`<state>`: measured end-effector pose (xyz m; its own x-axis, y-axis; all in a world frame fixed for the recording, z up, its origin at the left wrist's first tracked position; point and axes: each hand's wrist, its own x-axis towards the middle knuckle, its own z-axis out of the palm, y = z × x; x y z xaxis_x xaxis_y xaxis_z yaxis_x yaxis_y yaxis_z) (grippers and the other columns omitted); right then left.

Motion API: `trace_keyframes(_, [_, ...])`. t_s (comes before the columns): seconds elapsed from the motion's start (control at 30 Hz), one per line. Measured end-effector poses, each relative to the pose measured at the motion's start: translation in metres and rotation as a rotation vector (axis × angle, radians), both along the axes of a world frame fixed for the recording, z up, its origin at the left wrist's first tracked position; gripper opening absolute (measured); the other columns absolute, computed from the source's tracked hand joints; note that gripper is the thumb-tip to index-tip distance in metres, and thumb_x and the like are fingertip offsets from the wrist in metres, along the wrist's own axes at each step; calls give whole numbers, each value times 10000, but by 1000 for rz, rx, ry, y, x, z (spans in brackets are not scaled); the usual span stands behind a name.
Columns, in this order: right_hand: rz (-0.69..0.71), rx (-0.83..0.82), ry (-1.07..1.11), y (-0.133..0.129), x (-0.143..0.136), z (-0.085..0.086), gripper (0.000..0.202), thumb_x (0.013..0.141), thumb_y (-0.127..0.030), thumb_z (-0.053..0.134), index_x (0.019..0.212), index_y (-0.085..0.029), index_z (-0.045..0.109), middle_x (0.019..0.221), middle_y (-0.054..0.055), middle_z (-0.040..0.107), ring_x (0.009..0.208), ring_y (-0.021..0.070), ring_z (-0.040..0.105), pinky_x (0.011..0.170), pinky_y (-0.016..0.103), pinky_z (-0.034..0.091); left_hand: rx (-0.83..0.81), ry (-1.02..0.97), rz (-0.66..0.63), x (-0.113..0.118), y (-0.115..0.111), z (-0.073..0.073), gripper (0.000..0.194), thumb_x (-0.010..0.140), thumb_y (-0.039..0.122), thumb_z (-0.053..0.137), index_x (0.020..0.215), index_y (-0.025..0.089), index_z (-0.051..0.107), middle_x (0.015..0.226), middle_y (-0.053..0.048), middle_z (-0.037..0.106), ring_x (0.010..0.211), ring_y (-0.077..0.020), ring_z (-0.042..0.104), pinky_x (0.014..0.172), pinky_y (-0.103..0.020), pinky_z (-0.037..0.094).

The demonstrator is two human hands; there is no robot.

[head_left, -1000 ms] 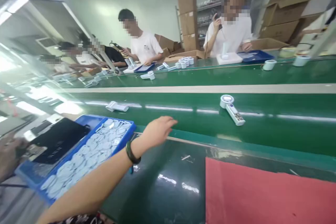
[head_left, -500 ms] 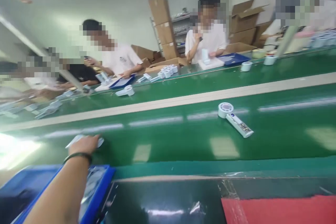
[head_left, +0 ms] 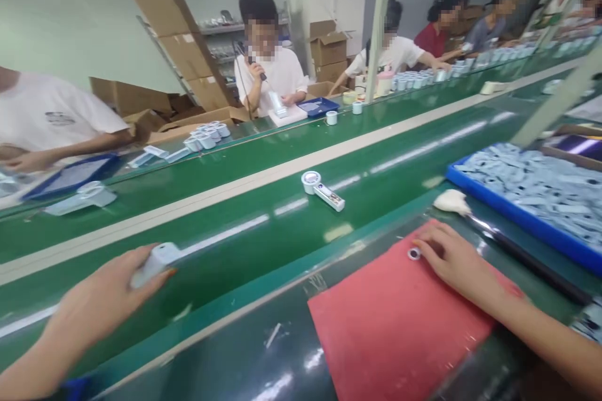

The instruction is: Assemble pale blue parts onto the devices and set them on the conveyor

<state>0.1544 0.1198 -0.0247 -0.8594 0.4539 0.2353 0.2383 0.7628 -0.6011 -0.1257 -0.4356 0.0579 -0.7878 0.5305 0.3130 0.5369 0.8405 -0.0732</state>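
Note:
At the left, over the green conveyor belt (head_left: 244,250), my left hand (head_left: 101,294) grips a pale blue plastic part (head_left: 162,258) between thumb and fingers. Only its rounded end shows; the hand covers the rest. My right hand (head_left: 456,263) rests over the red mat (head_left: 376,319), fingertips pinched at a small ring (head_left: 414,254) with a dark centre. Beyond the mat, a pale handheld fan (head_left: 329,196) with a round head lies on the belt.
A blue tray (head_left: 527,216) heaped with pale parts stands at the right. Beside it lies a black-handled tool with a white wrapped end (head_left: 451,202). Co-workers, including a person in white (head_left: 270,69), sit across the belt near cardboard boxes (head_left: 172,31) and several pale round parts (head_left: 207,136).
The view has swung right, bringing the red mat, tray and my right hand into sight. A braceleted hand on a pale part is no longer seen; my left hand now holds a pale part.

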Motion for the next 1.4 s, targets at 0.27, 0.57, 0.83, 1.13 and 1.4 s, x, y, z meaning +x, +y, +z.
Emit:
trace_keyframes(0.27, [241, 55, -147, 28, 18, 18, 299, 965, -301, 585, 1251, -232, 641, 1206, 100, 604, 940, 216, 641, 872, 376, 516, -156, 153, -768, 192, 279, 9, 394, 878, 290, 642, 1265, 235, 589, 861, -65, 630, 764, -264, 597, 678, -420, 529])
trace_keyframes(0.57, [289, 123, -111, 34, 18, 15, 214, 980, -290, 613, 1175, -270, 697, 1127, 68, 615, 969, 226, 635, 802, 359, 500, -244, -236, -673, 203, 340, -5, 397, 841, 370, 789, 1158, 199, 622, 1046, -84, 663, 949, -293, 623, 819, -460, 553])
trace_keyframes(0.83, [414, -53, 8, 8, 22, 46, 170, 986, -268, 555, 1106, -237, 671, 1040, 29, 697, 815, 174, 634, 738, 326, 480, -30, -306, -628, 198, 327, -28, 388, 935, 418, 661, 1198, 159, 541, 1105, -110, 648, 999, -290, 594, 876, -469, 541])
trace_keyframes(1.13, [568, 83, -19, -31, 23, 44, 141, 985, -269, 535, 1007, -191, 650, 953, 69, 637, 821, 208, 590, 682, 345, 438, 310, -482, -681, 199, 325, -30, 185, 1017, 367, 500, 1079, 213, 580, 1067, -80, 668, 1006, -246, 600, 896, -448, 497])
trace_keyframes(1.4, [548, -406, -32, -23, 18, 32, 58, 966, -201, 600, 989, -204, 653, 1049, 53, 688, 981, 195, 644, 879, 363, 528, 381, -525, -595, 211, 330, -28, 98, 981, 256, 534, 964, 214, 620, 944, -59, 666, 926, -239, 599, 829, -435, 508])
